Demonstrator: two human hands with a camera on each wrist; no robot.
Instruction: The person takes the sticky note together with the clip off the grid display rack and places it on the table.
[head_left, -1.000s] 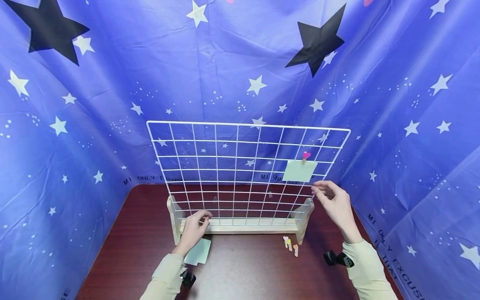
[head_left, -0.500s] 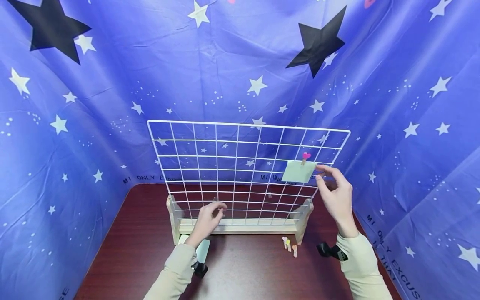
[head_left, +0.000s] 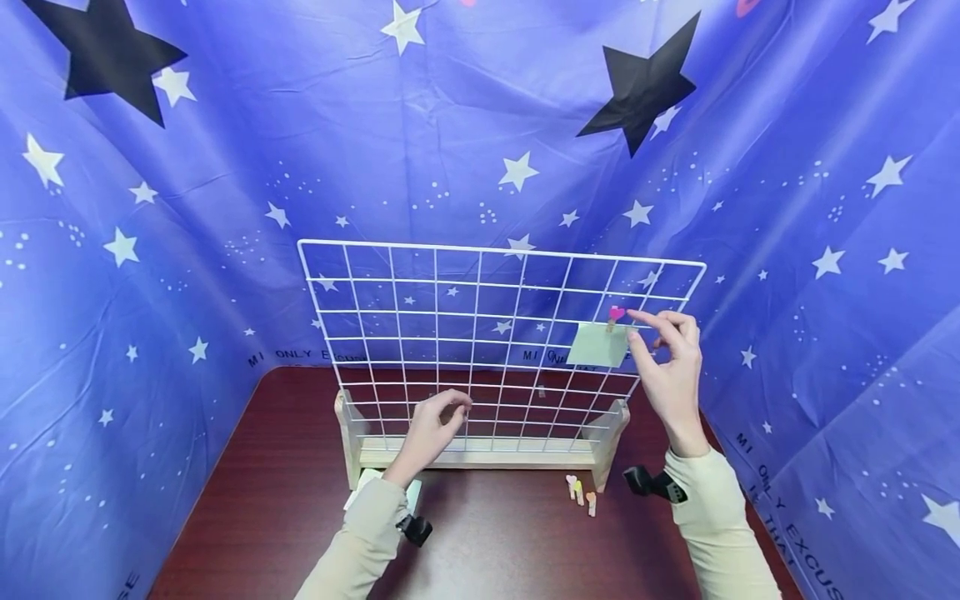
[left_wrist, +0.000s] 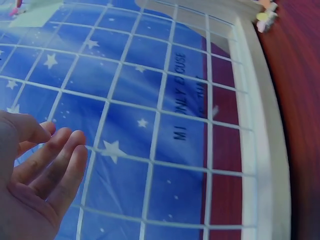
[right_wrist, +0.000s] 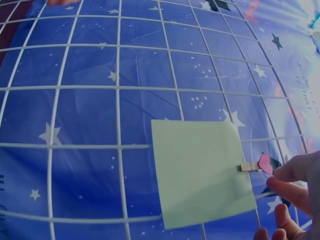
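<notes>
A pale green paper note (head_left: 596, 345) hangs on the right part of a white wire grid (head_left: 480, 317), held by a small wooden clothespin with a pink heart (right_wrist: 264, 164). My right hand (head_left: 669, 358) is beside the note's right edge, index fingertip right at the heart; nothing shows between its fingers. In the right wrist view the fingertips are just right of the clothespin. My left hand (head_left: 435, 425) hovers before the lower middle of the grid, fingers loosely bent and holding nothing. The left wrist view shows its relaxed fingers (left_wrist: 65, 170) in front of the wires.
The grid stands in a wooden base (head_left: 480, 457) on a dark red table (head_left: 510, 533). Several small clothespins (head_left: 577, 490) lie in front of its right foot. More paper notes (head_left: 367, 482) lie at the left, partly under my left forearm. A blue star-patterned cloth (head_left: 420, 167) surrounds the table.
My right hand has risen from below the note to the clothespin's heart. My left hand has moved right and up, away from the notes on the table. The hung note stays in place.
</notes>
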